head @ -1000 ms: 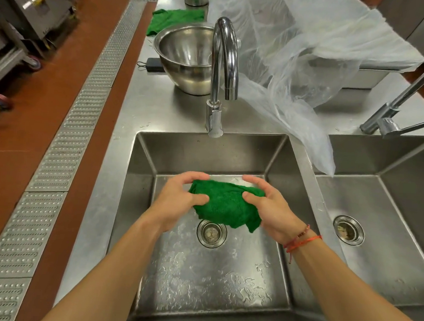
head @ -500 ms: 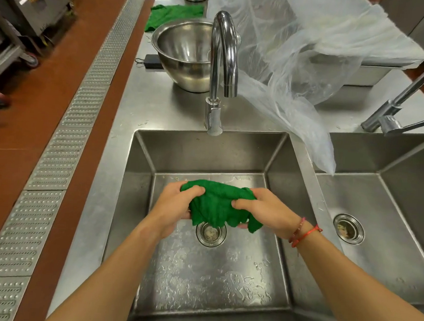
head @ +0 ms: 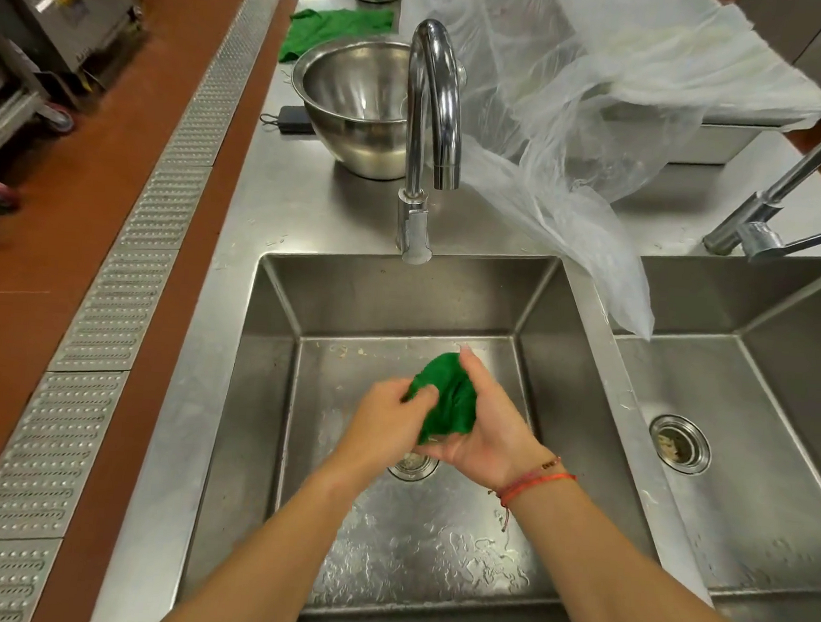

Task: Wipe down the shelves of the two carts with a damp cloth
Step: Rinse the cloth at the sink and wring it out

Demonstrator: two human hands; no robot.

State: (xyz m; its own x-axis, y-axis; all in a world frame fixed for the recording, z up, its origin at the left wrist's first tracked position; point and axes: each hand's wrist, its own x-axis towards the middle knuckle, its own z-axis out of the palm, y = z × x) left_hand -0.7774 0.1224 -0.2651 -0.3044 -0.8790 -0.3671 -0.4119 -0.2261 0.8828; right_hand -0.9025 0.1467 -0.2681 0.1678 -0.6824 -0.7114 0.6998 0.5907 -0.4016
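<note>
A bunched green cloth (head: 448,398) is held over the left sink basin (head: 266,398), just above its drain (head: 412,464). My left hand (head: 386,421) grips the cloth's left side with curled fingers. My right hand (head: 488,423) wraps around its right side and underside. The cloth is squeezed into a tight wad between both hands. The curved tap (head: 432,118) stands behind the basin with no water running. No cart shelf is in view.
A steel bowl (head: 359,108) and a second green cloth (head: 331,28) sit on the counter behind the tap. Clear plastic sheeting (head: 581,128) drapes over a tray and toward the right basin (head: 753,456). A floor drain grate (head: 125,266) runs along the left.
The cloth has gone from a wide bundle held by its two ends to a compact wad. My hands have closed in on each other and turned around it.
</note>
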